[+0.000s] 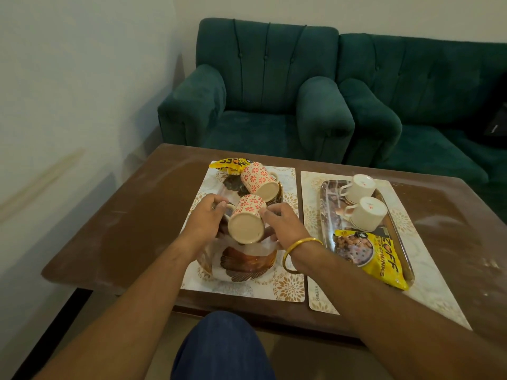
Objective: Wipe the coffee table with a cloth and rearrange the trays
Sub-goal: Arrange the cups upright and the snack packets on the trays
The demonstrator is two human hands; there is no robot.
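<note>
Your left hand (207,215) and right hand (282,223) sit at mid-frame on either side of the near red-patterned mug (247,222). The left fingers are closed around its handle side. The right fingertips rest against its other flank, but whether they clamp it or only steady it you cannot tell. The mug is tipped, its base facing you and its long axis running away toward the top of the frame. Both hands are equally near, so you could lift it with either one.

It stands on the left tray (247,263), the brown feather-patterned one, which lies lengthwise from bottom to top of the frame on its mat (288,289).

Count:
- two trays, the second, silvery tray (327,187) at right on its own mat (310,215);
- two red mugs, the far one (259,179) above yours;
- two white cups (359,185), (367,212);
- two yellow snack packets, one at the top of the left tray (227,165), one (381,259) low on the right tray.

The dusty table (137,215) looks unwiped. No cloth is in view.
</note>
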